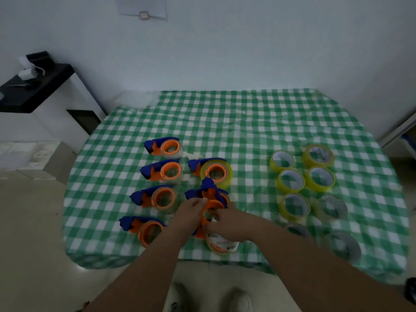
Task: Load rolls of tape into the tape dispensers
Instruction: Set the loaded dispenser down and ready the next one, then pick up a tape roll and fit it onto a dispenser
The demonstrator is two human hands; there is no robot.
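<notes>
**Mid-load: a dispenser held upright between both hands**

While both hands work close together at the near middle of the bench (247, 113), the thing in hand is a blue-and-orange tape dispenser (211, 199), tipped up so its blue nose points away from the person and its orange hub faces them. The left hand (191, 212) curls round the dispenser's left side; the right hand (229, 224) has its fingers bent at the hub's lower right edge, and whether it pinches the hub or a roll there is too blurred to tell. Just below the hands lies a clear roll with a printed white core (221, 243), touching or under the right hand, near the bench's front edge.

My reading is that this is the fitting step: the hub is being opened or readied to take a roll. The next move would call for lining a roll's core up squarely with the orange hub and pressing it home without letting the dispenser twist.

Behind the hands sits a dispenser already carrying a yellow roll (215, 171). To the left, four more dispensers (157, 199) lie in a column, each showing an orange hub; some seem to hold clear tape. Well apart on the right lie spare rolls: five yellow ones (290, 180) and, nearer the front, some greyish ones (343, 244).
</notes>
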